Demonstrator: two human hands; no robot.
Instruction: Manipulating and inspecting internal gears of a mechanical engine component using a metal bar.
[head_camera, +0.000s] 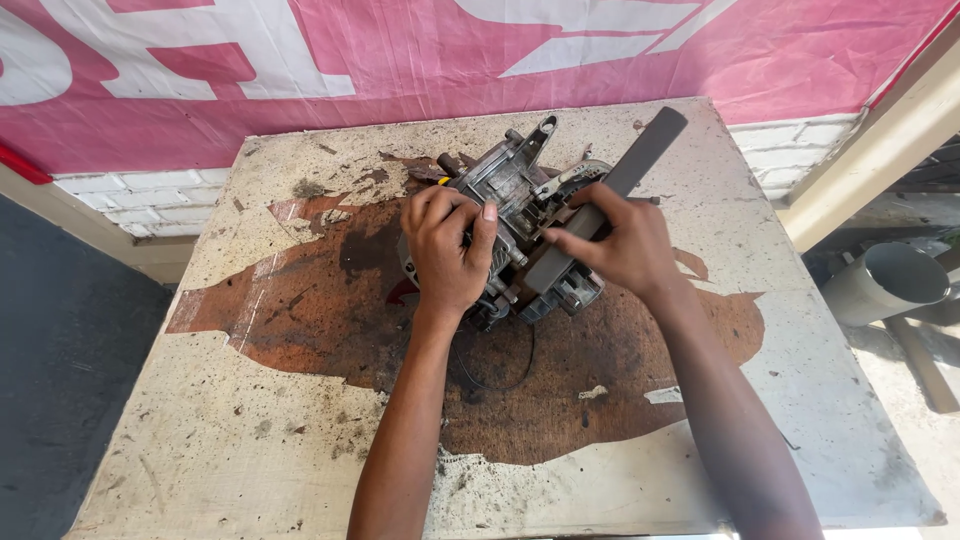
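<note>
A grey metal motor assembly (515, 190) lies in the middle of a worn, stained table (250, 440). My left hand (447, 248) grips its left side from above. My right hand (618, 240) holds a long flat grey bar (640, 160), pressed slantwise across the assembly's right part; the bar's far end points up and to the right. A thin black cable (505, 375) loops out from under the assembly towards me. Small dark parts (445, 165) sit at the assembly's far left corner.
A pink and white banner (400, 60) hangs behind the table over a white brick ledge (160, 195). A grey pipe (885, 285) and a pale beam (880, 150) stand at the right. Dark floor lies left.
</note>
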